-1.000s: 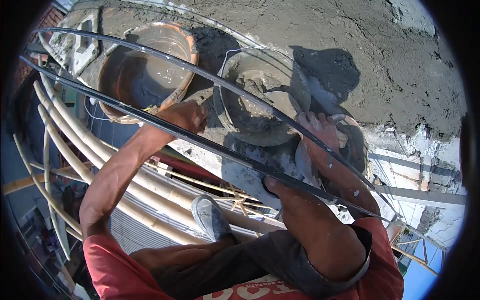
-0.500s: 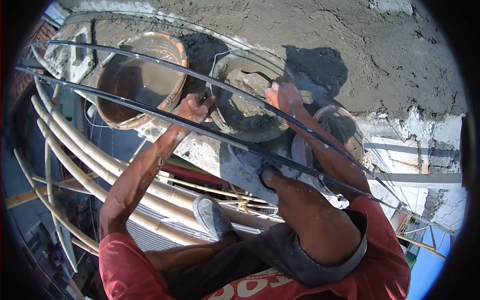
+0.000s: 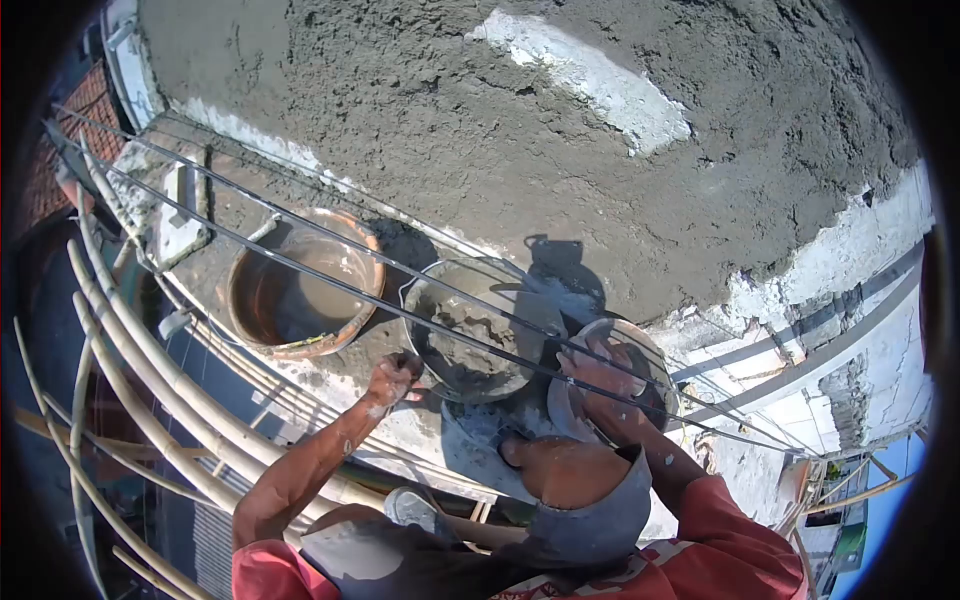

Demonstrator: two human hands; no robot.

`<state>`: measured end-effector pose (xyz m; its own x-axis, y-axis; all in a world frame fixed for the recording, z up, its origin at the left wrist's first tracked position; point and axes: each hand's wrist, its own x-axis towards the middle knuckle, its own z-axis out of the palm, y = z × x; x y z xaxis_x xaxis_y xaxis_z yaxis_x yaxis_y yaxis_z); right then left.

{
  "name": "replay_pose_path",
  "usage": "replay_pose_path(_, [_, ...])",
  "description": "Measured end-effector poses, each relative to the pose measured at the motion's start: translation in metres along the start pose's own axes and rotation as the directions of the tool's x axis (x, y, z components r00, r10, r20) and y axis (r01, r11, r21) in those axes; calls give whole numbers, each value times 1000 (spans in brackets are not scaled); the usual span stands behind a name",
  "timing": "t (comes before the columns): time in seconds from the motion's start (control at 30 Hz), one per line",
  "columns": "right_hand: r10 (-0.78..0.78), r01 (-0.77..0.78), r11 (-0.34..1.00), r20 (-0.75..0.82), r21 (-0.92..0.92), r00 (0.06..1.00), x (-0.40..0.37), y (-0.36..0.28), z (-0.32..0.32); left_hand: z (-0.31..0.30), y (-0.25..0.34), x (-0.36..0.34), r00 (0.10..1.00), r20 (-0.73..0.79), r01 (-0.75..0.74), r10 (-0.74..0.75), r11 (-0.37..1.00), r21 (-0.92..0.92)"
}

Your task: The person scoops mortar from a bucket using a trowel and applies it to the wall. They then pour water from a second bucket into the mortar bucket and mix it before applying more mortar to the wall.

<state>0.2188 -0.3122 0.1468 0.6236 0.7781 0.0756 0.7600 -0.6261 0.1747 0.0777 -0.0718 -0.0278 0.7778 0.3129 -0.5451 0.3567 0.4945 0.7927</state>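
The middle bucket (image 3: pixel 423 350) holds wet grey mortar (image 3: pixel 462 328). Curled at its lower left edge is my left hand (image 3: pixel 392 382), closed, and what it holds is hidden. My right hand (image 3: pixel 602 375) is over the right-hand bucket (image 3: pixel 665 400), partly crossed by dark cables and blurred, so its grip is unclear. To the left stands a wide orange-brown basin (image 3: pixel 245 300) with murky grey liquid.
Dark cables (image 3: pixel 330 283) run diagonally above the buckets. Rough wet mortar (image 3: pixel 400 120) covers the wall, with a bare white patch (image 3: pixel 600 85). Bamboo poles (image 3: pixel 160 370) lie at lower left, with a drop beneath. My knee is below the buckets.
The view has shifted, showing more wall. My right hand has moved from the middle bucket to the right-hand one; the handle seen beside it is no longer visible. My left hand stays near the middle bucket's edge.
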Motion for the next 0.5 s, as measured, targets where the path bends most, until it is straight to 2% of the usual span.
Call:
replay_pose_path(0.03, [36, -42, 997, 106, 58, 994, -10, 3, -15, -4, -12, 6, 998, 31, -49, 51, 998, -35])
replay_pose_path(0.07, [55, -81, 990, 209, 117, 976, -22, 7, -25, -6, -27, 17, 991, -35, -129, 132, 989, 73])
replay_pose_path(0.1, [183, -276, 832, 231, 482, 956, -36, 21, -22, 6, -6, -6, 992, -80, -101, 95, 992, -71])
replay_pose_path(0.13, [2, -126, 818, 215, 562, 977, -56, 39, -19, -4, -32, 17, 973, -89, -209, 213, 976, 57])
replay_pose_path(0.17, [309, -561, 708, 527, 429, 792, -60, 15, -70, 5, -6, -9, 990, -99, -112, 105, 991, -69])
replay_pose_path(0.2, [234, -584, 606, 580, 541, 780, -85, 35, -61, -2, -26, 8, 981, -111, -164, 162, 987, -3])
replay_pose_path(0.23, [224, -675, 542, 688, 500, 690, -96, 33, -88, -5, -31, 14, 980, -108, -164, 168, 986, 39])
replay_pose_path(0.27, [214, -679, 601, 734, 421, 644, -108, 39, -107, -7, -38, 21, 981, -104, -155, 163, 985, 79])
replay_pose_path(0.3, [211, -676, 655, 777, 338, 593, -119, 52, -118, -1, -31, 14, 988, -117, -111, 101, 991, -78])
replay_pose_path(0.37, [74, -546, 661, 679, 515, 730, -147, 98, -126, 7, -11, -6, 991, -131, -52, 30, 985, -165])
replay_pose_path(0.43, [218, -720, 586, 783, 373, 583, -126, 77, -199, 6, -26, 10, 991, -128, -72, 48, 980, -188])
replay_pose_path(0.5, [116, -656, 418, 680, 628, 724, -111, 87, -225, 11, -17, 2, 983, -151, -117, 100, 987, -112])
